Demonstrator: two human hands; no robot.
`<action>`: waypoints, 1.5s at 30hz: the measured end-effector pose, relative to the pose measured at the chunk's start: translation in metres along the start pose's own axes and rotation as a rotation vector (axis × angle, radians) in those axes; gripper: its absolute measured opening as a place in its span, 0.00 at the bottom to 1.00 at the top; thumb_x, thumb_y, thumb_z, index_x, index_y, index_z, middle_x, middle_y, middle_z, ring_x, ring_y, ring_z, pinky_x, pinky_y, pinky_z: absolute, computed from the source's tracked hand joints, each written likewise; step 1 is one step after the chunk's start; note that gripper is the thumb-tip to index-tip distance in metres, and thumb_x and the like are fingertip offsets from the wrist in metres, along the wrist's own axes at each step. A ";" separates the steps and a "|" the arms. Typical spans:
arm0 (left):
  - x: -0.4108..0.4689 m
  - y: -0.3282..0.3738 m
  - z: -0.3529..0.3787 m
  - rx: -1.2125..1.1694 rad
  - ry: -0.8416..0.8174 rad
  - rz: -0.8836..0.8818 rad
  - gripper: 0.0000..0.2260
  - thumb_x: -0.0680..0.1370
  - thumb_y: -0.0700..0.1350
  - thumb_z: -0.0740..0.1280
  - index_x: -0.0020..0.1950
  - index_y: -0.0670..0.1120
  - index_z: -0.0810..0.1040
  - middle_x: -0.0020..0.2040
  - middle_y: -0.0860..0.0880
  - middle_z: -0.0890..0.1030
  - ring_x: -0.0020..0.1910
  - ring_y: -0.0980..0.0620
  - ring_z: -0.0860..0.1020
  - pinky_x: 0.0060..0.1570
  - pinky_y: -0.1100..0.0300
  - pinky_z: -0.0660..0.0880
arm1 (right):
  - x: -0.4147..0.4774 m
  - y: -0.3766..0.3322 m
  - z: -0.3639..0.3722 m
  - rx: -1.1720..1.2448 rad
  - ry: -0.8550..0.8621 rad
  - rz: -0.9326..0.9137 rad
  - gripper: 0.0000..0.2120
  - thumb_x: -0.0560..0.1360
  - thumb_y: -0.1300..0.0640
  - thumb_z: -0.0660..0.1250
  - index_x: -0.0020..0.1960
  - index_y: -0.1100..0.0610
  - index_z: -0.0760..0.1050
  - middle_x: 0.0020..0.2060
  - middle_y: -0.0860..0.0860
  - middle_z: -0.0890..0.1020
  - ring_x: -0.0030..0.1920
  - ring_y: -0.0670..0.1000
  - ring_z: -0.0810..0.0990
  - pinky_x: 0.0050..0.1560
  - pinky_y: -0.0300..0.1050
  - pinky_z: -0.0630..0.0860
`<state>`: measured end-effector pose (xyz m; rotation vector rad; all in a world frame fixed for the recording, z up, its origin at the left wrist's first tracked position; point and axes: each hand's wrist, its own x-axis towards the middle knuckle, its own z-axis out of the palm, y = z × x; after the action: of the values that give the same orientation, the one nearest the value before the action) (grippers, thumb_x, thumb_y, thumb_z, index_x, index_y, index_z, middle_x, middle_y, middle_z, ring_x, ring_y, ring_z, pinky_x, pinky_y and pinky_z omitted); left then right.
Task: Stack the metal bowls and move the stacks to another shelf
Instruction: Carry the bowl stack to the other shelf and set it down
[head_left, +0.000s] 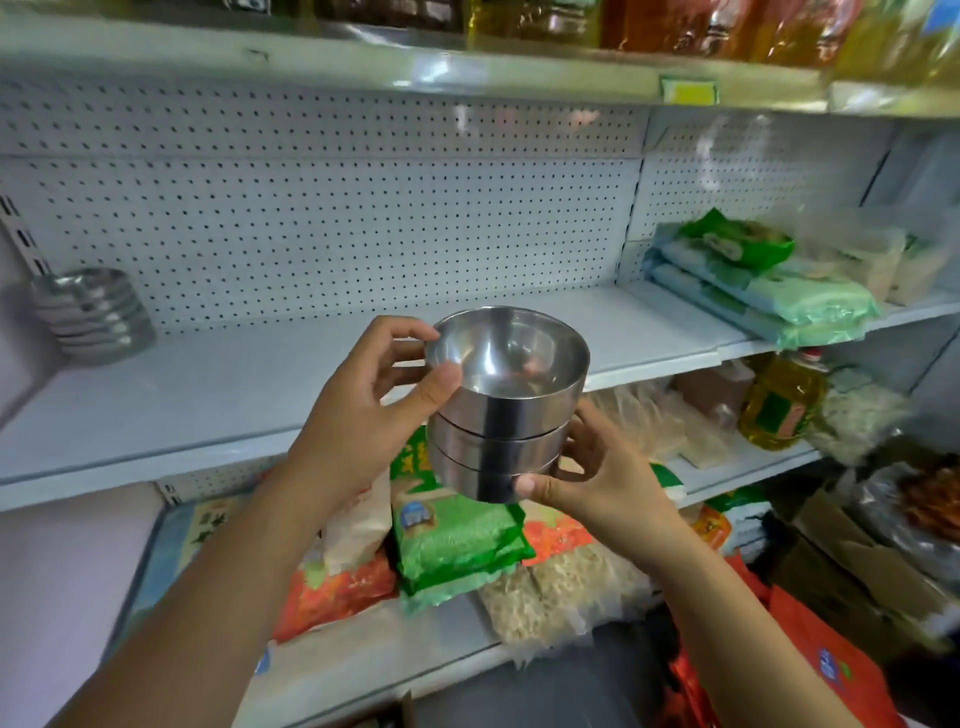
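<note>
I hold a stack of three shiny metal bowls (506, 415) in the air in front of the white middle shelf (249, 395). My left hand (379, 410) grips the top bowl's rim and side, thumb on the front. My right hand (597, 478) cups the bottom bowl from the right, thumb on its lower edge. A second stack of several metal bowls (93, 314) stands at the far left of that shelf, against the pegboard back.
Green and pale food packets (758, 280) lie on the shelf's right section. Bags of grain and green packets (457, 535) fill the lower shelf under my hands. An oil bottle (784, 400) stands lower right. Bottles line the top shelf (519, 78).
</note>
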<state>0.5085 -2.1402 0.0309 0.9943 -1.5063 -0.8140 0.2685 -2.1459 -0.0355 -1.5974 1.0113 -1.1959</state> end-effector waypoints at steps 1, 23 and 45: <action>0.016 -0.008 -0.006 0.024 -0.017 0.004 0.17 0.70 0.62 0.73 0.55 0.59 0.76 0.55 0.56 0.83 0.55 0.51 0.83 0.63 0.43 0.78 | 0.016 0.005 0.004 -0.006 0.002 0.001 0.37 0.66 0.61 0.83 0.71 0.49 0.72 0.59 0.51 0.85 0.61 0.51 0.83 0.59 0.47 0.81; 0.258 -0.172 -0.006 0.242 -0.009 -0.136 0.31 0.55 0.63 0.82 0.53 0.64 0.72 0.56 0.67 0.78 0.59 0.61 0.80 0.59 0.49 0.81 | 0.311 0.154 -0.036 -0.136 -0.166 0.039 0.40 0.64 0.49 0.85 0.71 0.45 0.71 0.62 0.49 0.82 0.63 0.51 0.81 0.64 0.49 0.80; 0.311 -0.188 0.000 0.518 0.062 -0.266 0.18 0.64 0.57 0.82 0.49 0.56 0.81 0.54 0.58 0.84 0.58 0.60 0.81 0.58 0.50 0.81 | 0.369 0.184 -0.024 -0.171 -0.185 -0.006 0.44 0.65 0.51 0.85 0.71 0.44 0.62 0.64 0.40 0.69 0.59 0.28 0.72 0.52 0.22 0.72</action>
<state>0.5236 -2.5012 -0.0106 1.6138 -1.5862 -0.5732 0.3023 -2.5510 -0.1100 -1.8088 1.0110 -0.9657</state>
